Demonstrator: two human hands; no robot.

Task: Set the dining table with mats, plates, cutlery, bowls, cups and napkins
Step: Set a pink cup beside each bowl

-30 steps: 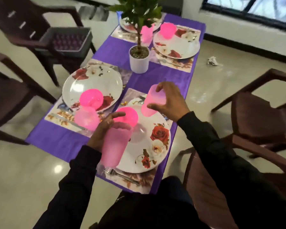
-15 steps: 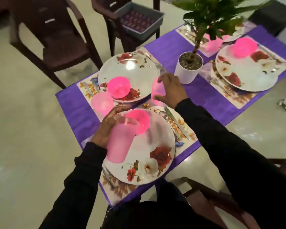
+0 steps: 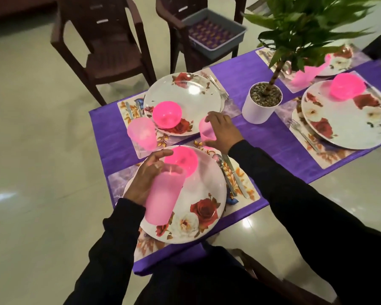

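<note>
My left hand (image 3: 146, 180) grips a tall pink cup (image 3: 164, 198) above the near floral plate (image 3: 198, 208), which carries a pink bowl (image 3: 183, 159). My right hand (image 3: 221, 130) holds a second pink cup (image 3: 205, 130) upright on the purple cloth between the near plate and the far plate (image 3: 185, 93). The far plate bears another pink bowl (image 3: 167, 114), with a third pink cup (image 3: 142, 134) standing on its mat. A knife and spoon (image 3: 231, 175) lie on the mat to the right of the near plate.
A white potted plant (image 3: 262, 106) stands mid-table. To the right sit two further settings with a plate (image 3: 343, 119) and a pink bowl (image 3: 348, 85). Brown chairs (image 3: 106, 40) stand beyond the table; one carries a grey tray (image 3: 216, 34).
My right hand has carried its pink cup forward from above the near plate and lowered it onto the cloth. My left hand keeps its cup. The view has swung left.
</note>
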